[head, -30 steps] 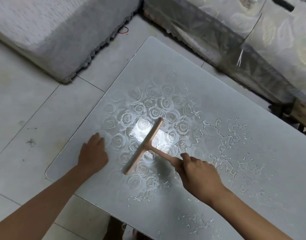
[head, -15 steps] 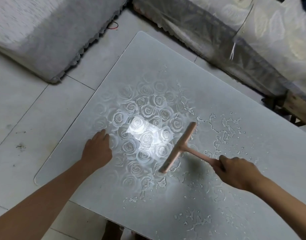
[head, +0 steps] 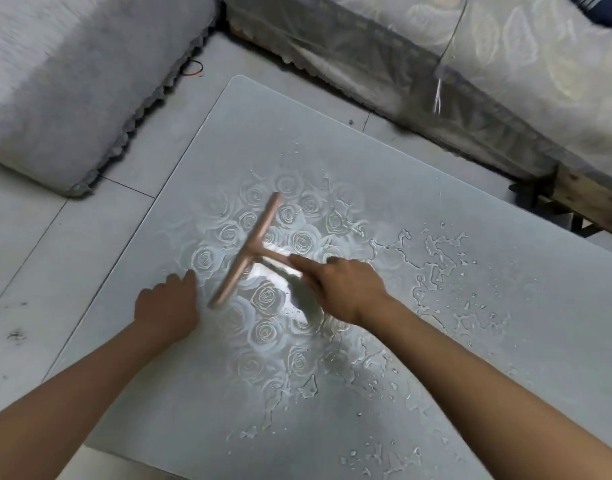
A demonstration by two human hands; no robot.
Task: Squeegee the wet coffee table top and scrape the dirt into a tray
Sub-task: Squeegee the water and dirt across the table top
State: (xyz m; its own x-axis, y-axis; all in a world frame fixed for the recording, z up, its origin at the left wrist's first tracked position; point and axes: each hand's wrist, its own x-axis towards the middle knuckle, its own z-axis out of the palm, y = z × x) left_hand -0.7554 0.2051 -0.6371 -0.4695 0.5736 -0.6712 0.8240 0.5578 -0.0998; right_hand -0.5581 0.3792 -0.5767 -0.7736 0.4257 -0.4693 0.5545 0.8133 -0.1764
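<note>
Gripping pink squeegee [head: 249,251] with right hand [head: 346,292], fingers curled round handle, blade on wet coffee table top [head: 269,126]. Bracing with left hand [head: 167,310] flat just beside blade, fingers together-ish.

We are finding no text, label, brand, number or sign that can be read, neither on the coffee table top [head: 436,209] nor on the squeegee [head: 252,249].
</note>
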